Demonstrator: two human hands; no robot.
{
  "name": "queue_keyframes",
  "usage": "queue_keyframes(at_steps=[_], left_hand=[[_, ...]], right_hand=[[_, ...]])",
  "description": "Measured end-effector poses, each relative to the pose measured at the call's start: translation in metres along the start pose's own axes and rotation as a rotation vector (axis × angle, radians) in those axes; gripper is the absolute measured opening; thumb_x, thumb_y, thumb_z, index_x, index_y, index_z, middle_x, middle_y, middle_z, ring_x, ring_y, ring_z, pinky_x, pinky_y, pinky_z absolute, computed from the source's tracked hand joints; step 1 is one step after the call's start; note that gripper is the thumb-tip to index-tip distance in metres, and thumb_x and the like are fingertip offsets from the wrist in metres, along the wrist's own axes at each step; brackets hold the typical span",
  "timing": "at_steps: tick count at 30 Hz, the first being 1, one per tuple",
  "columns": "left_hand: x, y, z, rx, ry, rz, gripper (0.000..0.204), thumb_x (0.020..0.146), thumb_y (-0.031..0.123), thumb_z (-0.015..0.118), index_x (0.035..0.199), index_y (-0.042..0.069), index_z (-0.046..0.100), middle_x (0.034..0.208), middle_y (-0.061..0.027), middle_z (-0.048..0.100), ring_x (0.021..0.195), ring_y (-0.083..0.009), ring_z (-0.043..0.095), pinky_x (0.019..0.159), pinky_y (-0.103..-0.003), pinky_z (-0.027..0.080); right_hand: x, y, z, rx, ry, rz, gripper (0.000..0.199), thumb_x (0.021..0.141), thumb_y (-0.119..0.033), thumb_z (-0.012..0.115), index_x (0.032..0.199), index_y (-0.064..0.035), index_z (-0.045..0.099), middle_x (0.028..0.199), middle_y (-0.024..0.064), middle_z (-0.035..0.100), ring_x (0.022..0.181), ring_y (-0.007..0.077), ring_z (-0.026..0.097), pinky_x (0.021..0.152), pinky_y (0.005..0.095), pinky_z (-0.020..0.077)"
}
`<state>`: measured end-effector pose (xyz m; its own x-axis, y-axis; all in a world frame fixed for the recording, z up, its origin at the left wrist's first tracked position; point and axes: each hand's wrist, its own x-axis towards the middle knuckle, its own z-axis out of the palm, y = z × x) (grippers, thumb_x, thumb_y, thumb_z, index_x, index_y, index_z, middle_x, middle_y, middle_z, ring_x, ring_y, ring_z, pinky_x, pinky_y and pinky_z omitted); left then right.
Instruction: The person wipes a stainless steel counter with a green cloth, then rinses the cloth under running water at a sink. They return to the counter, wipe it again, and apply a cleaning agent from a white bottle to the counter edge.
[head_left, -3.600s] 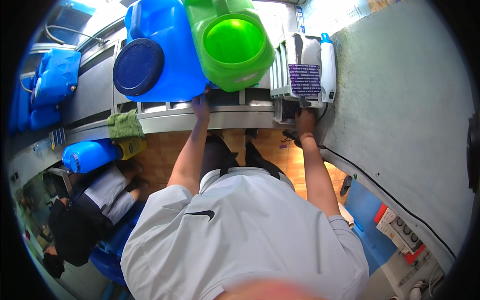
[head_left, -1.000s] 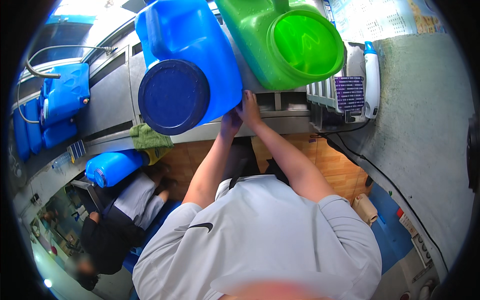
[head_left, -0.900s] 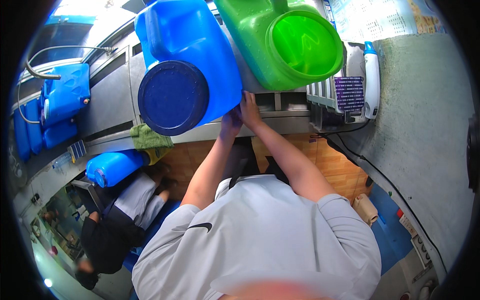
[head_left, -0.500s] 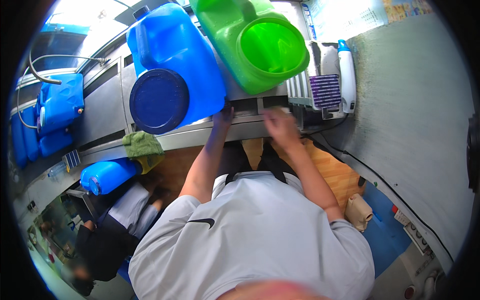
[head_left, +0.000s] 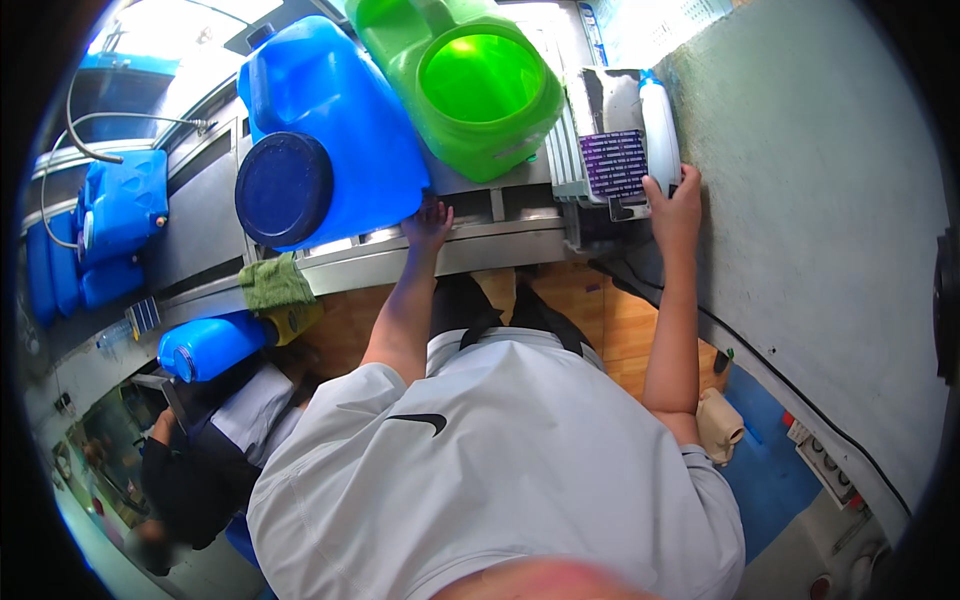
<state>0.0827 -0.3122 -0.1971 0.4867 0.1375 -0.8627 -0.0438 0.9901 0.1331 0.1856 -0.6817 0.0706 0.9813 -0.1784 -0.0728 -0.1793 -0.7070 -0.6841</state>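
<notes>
A big blue jug point(head_left: 330, 140) with a dark blue round lid lies on the steel bench point(head_left: 470, 250), next to a large green jug point(head_left: 470, 85). My left hand point(head_left: 428, 222) rests with spread fingers against the blue jug's lower side at the bench edge. My right hand point(head_left: 675, 205) reaches to the right end of the bench and touches a white bottle point(head_left: 661, 125) with a blue cap, beside a grey device with a purple label point(head_left: 615, 165). Whether the fingers close round the bottle is unclear.
A green cloth point(head_left: 272, 282) lies on the bench edge. Smaller blue jugs point(head_left: 120, 215) stand at the left and one point(head_left: 208, 345) lies lower. Another person point(head_left: 200, 440) crouches at lower left. A grey wall point(head_left: 820, 230) runs along the right, with a cable and switches.
My right hand has left the spot beside the left hand under the jugs and moved right to the white bottle. The left hand stays at the blue jug.
</notes>
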Motion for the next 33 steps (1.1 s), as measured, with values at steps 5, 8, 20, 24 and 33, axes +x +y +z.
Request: queue_keyframes(at_steps=[5, 8, 20, 24, 33], left_hand=[[0.011, 0.007, -0.007, 0.008, -0.085, -0.002, 0.026, 0.089, 0.034, 0.058, 0.103, 0.012, 0.056, 0.102, -0.0077, 0.061, 0.099, -0.025, 0.057, 0.1, -0.049, 0.041], [0.027, 0.013, -0.016, 0.007, -0.144, -0.006, 0.021, 0.09, 0.032, 0.057, 0.091, 0.011, 0.058, 0.095, -0.0062, 0.063, 0.093, -0.0226, 0.06, 0.098, -0.047, 0.043], [0.07, 0.029, -0.045, -0.028, -0.354, -0.019, 0.027, 0.094, 0.025, 0.055, 0.106, 0.002, 0.061, 0.103, -0.0137, 0.067, 0.099, -0.0274, 0.064, 0.092, -0.045, 0.052], [0.066, 0.026, -0.041, 0.077, -0.173, 0.066, 0.029, 0.095, 0.024, 0.054, 0.108, 0.0, 0.06, 0.103, -0.0154, 0.067, 0.101, -0.0276, 0.064, 0.092, -0.044, 0.052], [0.036, 0.016, -0.018, 0.039, -0.175, 0.103, 0.018, 0.093, 0.017, 0.057, 0.103, 0.002, 0.06, 0.096, -0.0117, 0.065, 0.093, -0.0235, 0.063, 0.09, -0.038, 0.053]], right_hand=[[-0.049, 0.005, -0.043, 1.007, -0.458, 0.223, 0.05, 0.088, -0.03, 0.063, 0.123, -0.0025, 0.042, 0.105, 0.0151, 0.056, 0.06, 0.0145, 0.054, 0.049, 0.0234, 0.0425], [-0.077, 0.013, -0.049, 1.359, -0.692, 0.188, 0.056, 0.089, -0.034, 0.059, 0.132, -0.0048, 0.038, 0.104, 0.0181, 0.056, 0.061, 0.0161, 0.053, 0.047, 0.0229, 0.039], [-0.123, 0.01, 0.025, 1.144, -1.102, 0.409, 0.064, 0.089, -0.023, 0.061, 0.146, -0.0164, 0.033, 0.099, -0.0007, 0.053, 0.068, 0.0026, 0.043, 0.054, 0.0167, 0.0332], [-0.112, -0.001, 0.079, 0.805, -0.995, 0.436, 0.058, 0.089, -0.027, 0.061, 0.142, -0.0159, 0.041, 0.094, -0.0017, 0.054, 0.061, 0.0046, 0.04, 0.051, 0.0181, 0.0338], [-0.101, -0.019, 0.142, 0.537, -0.91, 0.407, 0.055, 0.088, -0.03, 0.062, 0.138, -0.0149, 0.048, 0.086, 0.0006, 0.055, 0.056, 0.0055, 0.041, 0.047, 0.0189, 0.0329]])
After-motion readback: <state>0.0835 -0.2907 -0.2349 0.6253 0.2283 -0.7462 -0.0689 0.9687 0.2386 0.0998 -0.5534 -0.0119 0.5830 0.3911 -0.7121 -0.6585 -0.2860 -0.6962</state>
